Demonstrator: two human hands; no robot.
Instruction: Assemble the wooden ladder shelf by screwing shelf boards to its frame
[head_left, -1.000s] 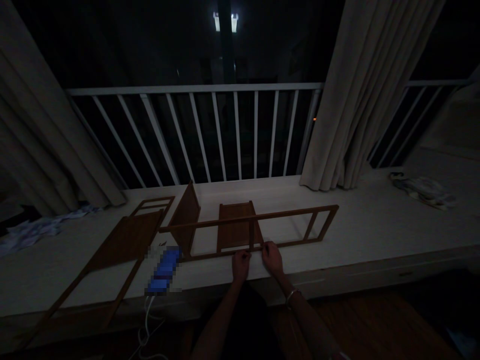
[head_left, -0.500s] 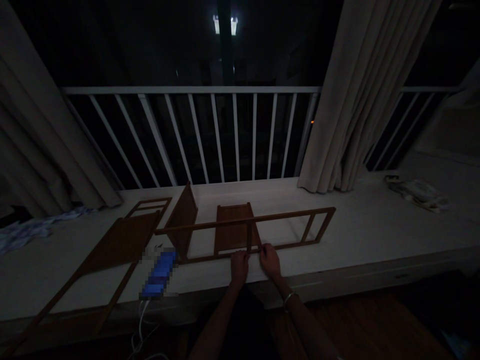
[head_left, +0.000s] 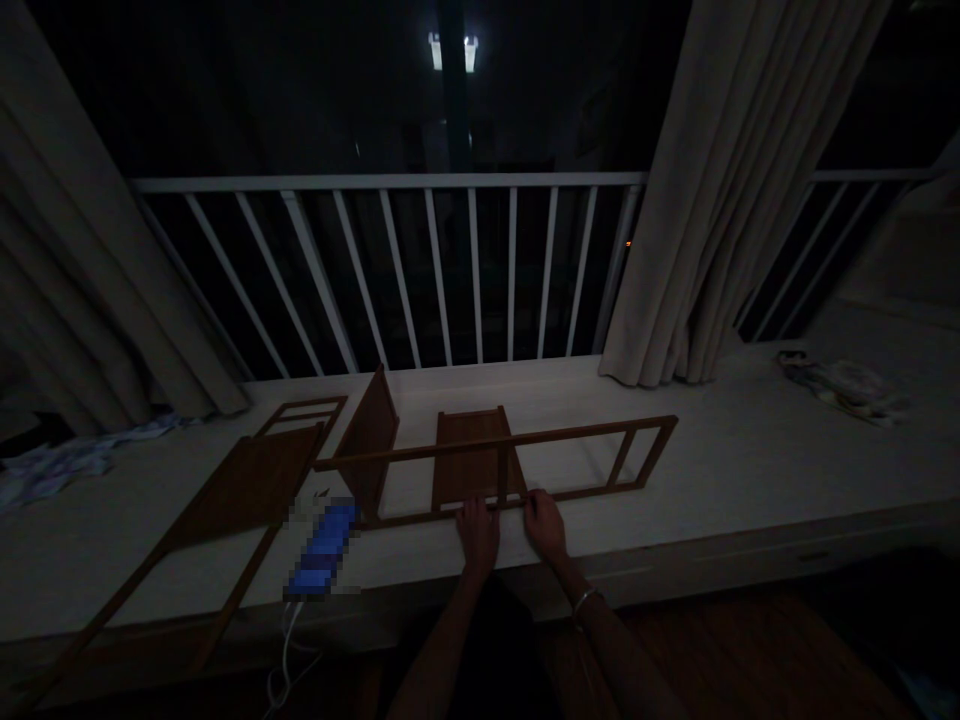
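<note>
A long wooden ladder-like frame (head_left: 570, 433) stands on its edge on a pale ledge (head_left: 720, 470), with two brown wooden panels (head_left: 469, 455) fixed to it. My left hand (head_left: 478, 533) and my right hand (head_left: 545, 522) rest side by side at the frame's lower rail, near a short upright bar. Fingers of both hands are curled at the rail; the dim light hides whether they grip it. A bracelet sits on my right wrist.
A second wooden frame with a panel (head_left: 240, 490) lies flat at the left. A blue-lit phone (head_left: 322, 548) with a white cable lies beside it. White railing (head_left: 420, 270) and curtains (head_left: 720, 190) stand behind. Crumpled cloth (head_left: 840, 385) lies far right.
Both hands have stayed at the lower rail, shifting only slightly. The view has moved a little.
</note>
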